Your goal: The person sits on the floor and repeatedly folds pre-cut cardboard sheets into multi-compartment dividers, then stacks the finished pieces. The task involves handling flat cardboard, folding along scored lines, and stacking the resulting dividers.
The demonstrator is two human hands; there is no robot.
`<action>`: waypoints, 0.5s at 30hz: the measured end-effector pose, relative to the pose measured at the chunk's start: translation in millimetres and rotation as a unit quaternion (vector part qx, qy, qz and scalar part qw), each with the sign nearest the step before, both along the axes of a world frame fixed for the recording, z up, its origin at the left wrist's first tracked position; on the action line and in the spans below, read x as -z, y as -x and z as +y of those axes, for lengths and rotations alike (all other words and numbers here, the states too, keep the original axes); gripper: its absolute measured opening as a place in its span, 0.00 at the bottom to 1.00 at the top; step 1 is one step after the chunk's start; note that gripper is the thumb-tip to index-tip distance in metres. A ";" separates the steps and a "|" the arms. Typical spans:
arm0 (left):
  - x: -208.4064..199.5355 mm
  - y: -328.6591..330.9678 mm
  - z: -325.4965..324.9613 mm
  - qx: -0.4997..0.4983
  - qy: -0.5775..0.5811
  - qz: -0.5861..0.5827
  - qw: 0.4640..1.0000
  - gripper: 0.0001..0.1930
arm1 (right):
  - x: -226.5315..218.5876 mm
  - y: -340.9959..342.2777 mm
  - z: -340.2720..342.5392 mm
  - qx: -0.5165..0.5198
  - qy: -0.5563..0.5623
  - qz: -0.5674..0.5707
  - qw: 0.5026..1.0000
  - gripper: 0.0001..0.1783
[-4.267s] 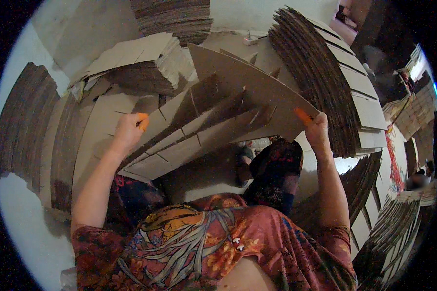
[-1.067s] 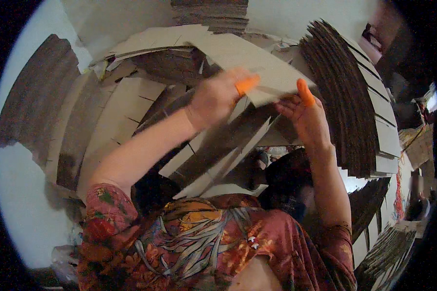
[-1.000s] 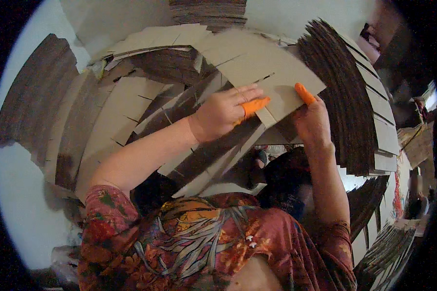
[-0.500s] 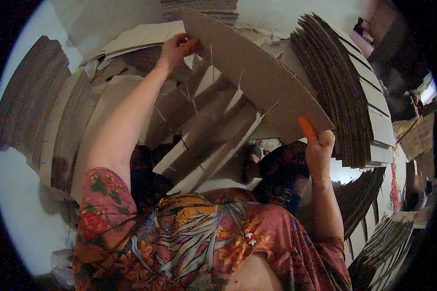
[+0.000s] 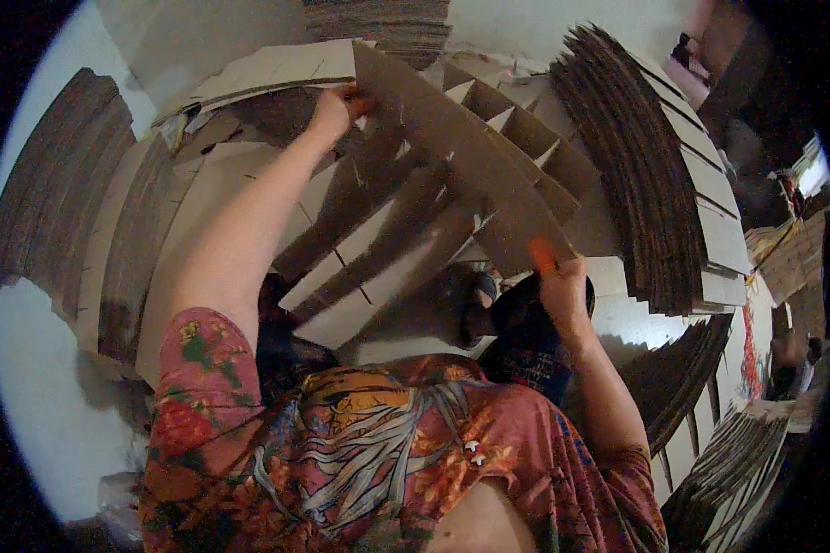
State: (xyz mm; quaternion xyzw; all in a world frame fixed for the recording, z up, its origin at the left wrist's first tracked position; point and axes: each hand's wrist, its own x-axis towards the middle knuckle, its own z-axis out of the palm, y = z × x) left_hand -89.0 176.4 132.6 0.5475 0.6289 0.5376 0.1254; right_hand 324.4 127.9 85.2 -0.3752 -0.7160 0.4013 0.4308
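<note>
1. At the far left, a tall stack of cut cardboard stands apart from the hands.
2. The left hand has its fingers closed on the upper left end of the held strip, just beside a flat pile of sheets.
3. Below, long slotted pieces spread toward the lap. Their near slots have no crosspiece, so this part seems to be left to do.
4. In the middle is the held strip, slanting down to the right and meeting the long pieces at its lower edge. I cannot tell if the joints are fully seated.
5. Behind its upper edge, crossed walls form several cells, so this part looks done.
6. The right hand is clamped on the strip's lower right end.
</note>
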 end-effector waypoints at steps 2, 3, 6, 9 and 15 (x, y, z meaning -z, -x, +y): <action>13.2 -1.4 -1.0 -0.006 0.074 -0.020 0.997 0.17 | 0.7 2.0 0.2 -0.001 0.031 -0.010 0.999 0.10; 13.0 2.5 0.8 -0.042 0.081 0.016 0.996 0.17 | 0.1 2.9 0.2 -0.001 0.046 -0.015 0.999 0.10; 3.5 -7.3 -7.5 -0.148 0.116 0.116 0.975 0.18 | -10.2 -3.9 -0.5 -0.060 -0.041 -0.024 0.997 0.19; -3.1 -18.4 -29.0 -0.170 -0.074 0.214 0.959 0.19 | -33.1 -6.3 -4.5 -0.030 -0.072 -0.022 0.997 0.29; -10.4 -142.7 -95.4 0.021 0.146 0.357 0.922 0.14 | -64.2 -0.8 -1.4 -0.076 -0.217 -0.254 0.940 0.36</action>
